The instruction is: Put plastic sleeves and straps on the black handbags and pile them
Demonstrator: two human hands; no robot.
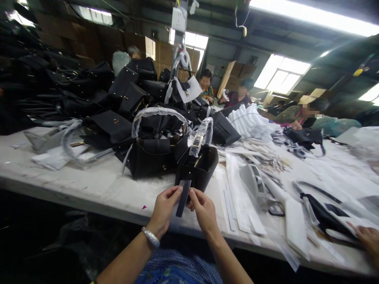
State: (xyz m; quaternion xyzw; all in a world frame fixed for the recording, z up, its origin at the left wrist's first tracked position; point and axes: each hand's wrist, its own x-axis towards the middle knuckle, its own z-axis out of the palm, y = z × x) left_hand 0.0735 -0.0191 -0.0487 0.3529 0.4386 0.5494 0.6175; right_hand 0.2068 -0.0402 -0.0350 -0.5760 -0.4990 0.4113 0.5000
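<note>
Left hand (163,208) is pinching a dark strip (184,201), pointing lengthwise toward the black bag (204,175) beyond; right hand (204,209) is flanking, its hold unclear.

Nearest handbag (209,169): black; its buckle (196,140), gold-toned. Strip (184,197): dark grey. Worker's bracelet (151,238): silver. Worker's garment (197,263): small check, blue and white. Table (112,193): off-white. Small scrap (144,207): bright pink. Heaped handbags (127,85): black. Bundled padding (250,121): white. Stacked cartons (235,70): brown. Socket plate (179,19): white. Co-worker's top (233,101): maroon.
</note>
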